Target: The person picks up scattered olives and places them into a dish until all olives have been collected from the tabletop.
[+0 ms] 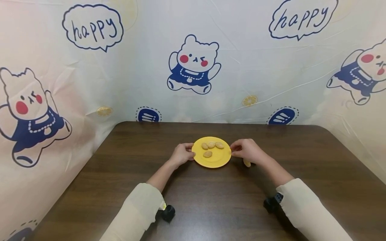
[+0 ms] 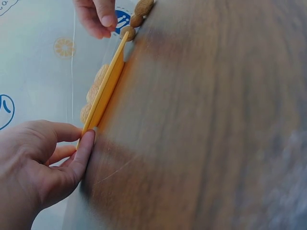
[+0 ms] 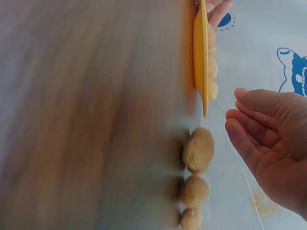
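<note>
A yellow plate [image 1: 217,160] lies on the wooden table, with several walnuts [image 1: 207,154] on its far and left parts. My left hand [image 1: 181,155] pinches the plate's left rim between thumb and fingers, as the left wrist view confirms. Beside the right rim is my right hand [image 1: 248,149]; the right wrist view shows a gap between its loosely bent fingers and the plate, with nothing held. A row of walnuts [image 3: 198,150] rests on the table below that hand. From the head, only a walnut's end [image 1: 247,163] shows there; the hand hides the others.
The dark wooden table [image 1: 208,201] extends around the plate on all sides. A printed cloth [image 1: 144,67] hangs behind the table's far edge and along both sides. A black wrist camera [image 1: 168,213] is worn under the left sleeve, another [image 1: 272,204] under the right.
</note>
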Tool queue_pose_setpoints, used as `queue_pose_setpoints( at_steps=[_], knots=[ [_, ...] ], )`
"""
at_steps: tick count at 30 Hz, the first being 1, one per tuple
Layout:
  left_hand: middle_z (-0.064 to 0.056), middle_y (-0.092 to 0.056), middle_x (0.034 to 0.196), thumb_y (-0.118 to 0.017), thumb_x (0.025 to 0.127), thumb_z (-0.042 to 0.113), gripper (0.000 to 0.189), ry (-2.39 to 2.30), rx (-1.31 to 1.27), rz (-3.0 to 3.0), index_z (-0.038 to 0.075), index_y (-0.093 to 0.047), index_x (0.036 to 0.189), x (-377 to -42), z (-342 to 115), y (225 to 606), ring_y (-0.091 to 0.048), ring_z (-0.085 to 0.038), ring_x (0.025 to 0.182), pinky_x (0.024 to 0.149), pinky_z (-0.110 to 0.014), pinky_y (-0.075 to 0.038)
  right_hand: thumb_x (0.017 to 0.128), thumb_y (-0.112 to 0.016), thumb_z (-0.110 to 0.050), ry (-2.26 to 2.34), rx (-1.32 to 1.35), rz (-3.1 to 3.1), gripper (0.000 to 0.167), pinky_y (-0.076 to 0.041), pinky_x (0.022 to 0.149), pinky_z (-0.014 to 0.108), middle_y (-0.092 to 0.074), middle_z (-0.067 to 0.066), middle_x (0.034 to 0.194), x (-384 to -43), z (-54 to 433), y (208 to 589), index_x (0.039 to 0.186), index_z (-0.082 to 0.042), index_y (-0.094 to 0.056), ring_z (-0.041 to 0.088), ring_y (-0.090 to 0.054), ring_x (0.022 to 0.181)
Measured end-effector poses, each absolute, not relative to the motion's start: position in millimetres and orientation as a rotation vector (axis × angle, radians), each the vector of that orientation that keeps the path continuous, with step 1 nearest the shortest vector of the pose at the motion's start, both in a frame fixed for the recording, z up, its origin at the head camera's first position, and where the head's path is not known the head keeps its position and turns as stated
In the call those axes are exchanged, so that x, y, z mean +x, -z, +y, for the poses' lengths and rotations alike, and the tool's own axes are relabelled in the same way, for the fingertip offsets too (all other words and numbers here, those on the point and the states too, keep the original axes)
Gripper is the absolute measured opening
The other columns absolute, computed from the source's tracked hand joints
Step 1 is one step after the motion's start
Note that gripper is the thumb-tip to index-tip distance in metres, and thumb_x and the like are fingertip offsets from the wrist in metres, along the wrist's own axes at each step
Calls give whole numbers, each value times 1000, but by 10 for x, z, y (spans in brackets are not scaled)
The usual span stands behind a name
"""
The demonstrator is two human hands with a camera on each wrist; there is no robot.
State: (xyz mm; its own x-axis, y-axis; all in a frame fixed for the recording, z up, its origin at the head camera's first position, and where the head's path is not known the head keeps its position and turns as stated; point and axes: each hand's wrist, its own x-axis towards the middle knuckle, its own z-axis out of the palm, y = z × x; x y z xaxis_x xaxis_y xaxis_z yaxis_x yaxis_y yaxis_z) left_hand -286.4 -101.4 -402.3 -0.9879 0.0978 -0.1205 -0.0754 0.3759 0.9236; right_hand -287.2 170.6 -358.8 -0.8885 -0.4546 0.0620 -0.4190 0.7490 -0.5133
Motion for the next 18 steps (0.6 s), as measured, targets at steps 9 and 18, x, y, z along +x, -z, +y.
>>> queue_pose_setpoints(
  at_steps=[9,18],
  knots=[
    [-16,-55,109,-62,85,-3,50,-1656,0,2485,-3,-47,132,-2857,-1000,4000,-57,-22,89,69,-28,-56,81,-70,-9,772,-733,2923,19,-53,69,33,-64,5,86,-2794,1923,3564,98,0,-69,18,-57,78],
    [-15,-55,108,-61,85,-2,50,-1650,4,2484,-3,-46,133,-2857,-1002,4004,-58,-21,89,69,-27,-56,79,-68,-5,667,-708,2972,17,-52,63,31,-64,6,83,-2760,2138,3550,95,3,-69,17,-57,74]
  ],
)
